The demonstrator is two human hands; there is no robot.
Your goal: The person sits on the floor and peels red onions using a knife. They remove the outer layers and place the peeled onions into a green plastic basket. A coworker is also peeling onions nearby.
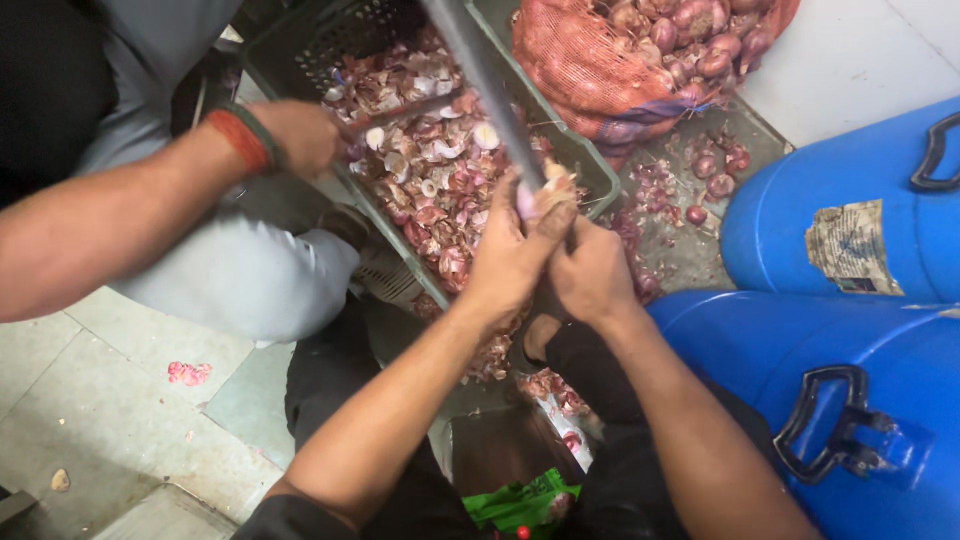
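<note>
Blue plastic drums (850, 240) lay to the right of the person's hands, two of them, each with a dark handle. Beyond the hands stood a grey crate (580, 165) heaped with purple-pink onion peels (430, 170) and cut ends, and past it, further from the hands, an orange mesh sack (600, 70) bulged with whole red onions. A dark grey blade or bar (480, 80) slanted across the crate down toward the hands. A co-worker's hand (295, 135), wearing an orange wrist thread, reached into the crate from the left, well apart from the person's own hands. The left hand (510, 260) was curled narrowly around a small onion (550, 190), thumb and fingers pinching it at the crate's near rim. The right hand (590, 275) pressed just beside the left, touching it, fingers folded under; what it gripped could not be told. Scraps of peel (190, 373) lay on the floor tiles, down and left of the hands.
</note>
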